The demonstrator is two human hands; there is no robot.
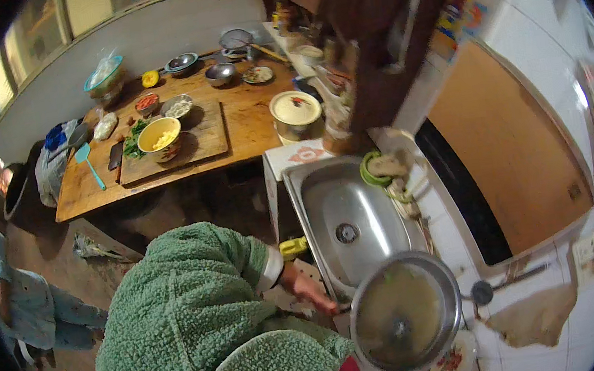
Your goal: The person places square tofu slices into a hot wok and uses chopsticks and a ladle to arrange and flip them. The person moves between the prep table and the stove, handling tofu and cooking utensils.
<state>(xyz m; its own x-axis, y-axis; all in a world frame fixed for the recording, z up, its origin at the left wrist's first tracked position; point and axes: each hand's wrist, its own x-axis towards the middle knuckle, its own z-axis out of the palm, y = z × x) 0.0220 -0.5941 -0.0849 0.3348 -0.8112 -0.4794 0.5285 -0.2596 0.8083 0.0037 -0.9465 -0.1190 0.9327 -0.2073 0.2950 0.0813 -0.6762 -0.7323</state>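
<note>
My left hand [308, 291], past a white cuff and a green fleece sleeve, reaches to the left side of a large round steel basin [404, 313]. Its fingertips lie at or beside a small handle there; a firm hold cannot be made out. Cloudy greenish-brown liquid fills much of the basin, and some green bits show near its far edge. My right hand is out of view. The basin stands against the near edge of a steel sink [355, 223], whose bowl shows a drain. A plate with red bits [451, 362] sits partly under the basin's lower right side.
A wooden table [246, 120] holds a cutting board [205, 135], a yellow bowl of yellow pieces [159, 137], a cleaver [116, 156] and a lidded pot [296, 112]. Green strainers [374, 171] lie by the sink. Another person [33, 305] is at far left. A dark cabinet [390, 40] overhangs.
</note>
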